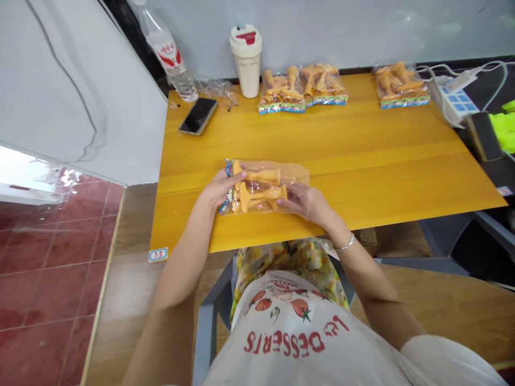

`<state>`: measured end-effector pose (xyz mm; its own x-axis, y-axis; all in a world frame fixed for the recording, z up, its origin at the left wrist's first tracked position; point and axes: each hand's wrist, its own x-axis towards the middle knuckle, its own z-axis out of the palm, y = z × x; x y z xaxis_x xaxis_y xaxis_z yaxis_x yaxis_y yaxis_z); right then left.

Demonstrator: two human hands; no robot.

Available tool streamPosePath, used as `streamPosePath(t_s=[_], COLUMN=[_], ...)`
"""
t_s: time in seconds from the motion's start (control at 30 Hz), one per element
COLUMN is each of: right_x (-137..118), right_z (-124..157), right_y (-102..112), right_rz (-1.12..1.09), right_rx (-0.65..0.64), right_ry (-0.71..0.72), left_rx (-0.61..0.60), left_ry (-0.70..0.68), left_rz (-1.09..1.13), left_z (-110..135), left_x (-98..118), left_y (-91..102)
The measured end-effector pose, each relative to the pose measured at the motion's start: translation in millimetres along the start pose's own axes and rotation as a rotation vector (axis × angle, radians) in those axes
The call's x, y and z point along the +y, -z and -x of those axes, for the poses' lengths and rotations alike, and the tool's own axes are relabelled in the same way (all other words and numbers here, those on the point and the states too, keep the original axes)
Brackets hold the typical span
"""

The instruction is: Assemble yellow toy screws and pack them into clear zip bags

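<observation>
A clear plastic bag (261,185) lies flat on the yellow wooden table (362,134), near its front edge. It holds several orange T-shaped plastic pieces (261,176), and a colourful printed strip seals its left end. My left hand (220,190) grips that left end, with the fingers across the bag. My right hand (303,202) presses on the bag's right part, its fingers over the plastic. Further back, several similar sealed bags of orange pieces (302,88) lie in a row, and another such bag (400,86) lies at the right.
A smartphone (198,116), a water bottle (166,53) and a cream tumbler (246,60) stand along the table's back. A power strip with cables (456,99) sits at the back right corner. A wall borders the left, and a floor drop lies below the front edge.
</observation>
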<state>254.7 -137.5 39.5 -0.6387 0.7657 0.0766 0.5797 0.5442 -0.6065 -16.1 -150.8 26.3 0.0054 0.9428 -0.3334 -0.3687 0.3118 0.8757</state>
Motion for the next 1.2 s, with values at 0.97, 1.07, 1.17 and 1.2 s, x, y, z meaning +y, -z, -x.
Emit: streamPosePath(t_s=[0.97,1.07,1.17,1.2], right_x=[-21,-13,-6,-4], right_z=[-32,-31,-32,-34], right_y=[-27,-22,-9,-2], right_rz=[-1.397,-1.386,-1.347,-1.315], right_rx=[0.643,0.661,0.692,0.703], right_ry=[-0.416,-0.392,-0.315,-0.279], left_rx=[0.054,0.054,0.090,0.099], left_ry=[-0.226,-0.297,-0.404,-0.432], left_rz=[0.208,0.182,0.157,0.133], left_z=[-1,-9,-17,-20], left_x=[-23,-25,-28,-29], left_y=[-33.7,-26.6,-16.3,-12.4])
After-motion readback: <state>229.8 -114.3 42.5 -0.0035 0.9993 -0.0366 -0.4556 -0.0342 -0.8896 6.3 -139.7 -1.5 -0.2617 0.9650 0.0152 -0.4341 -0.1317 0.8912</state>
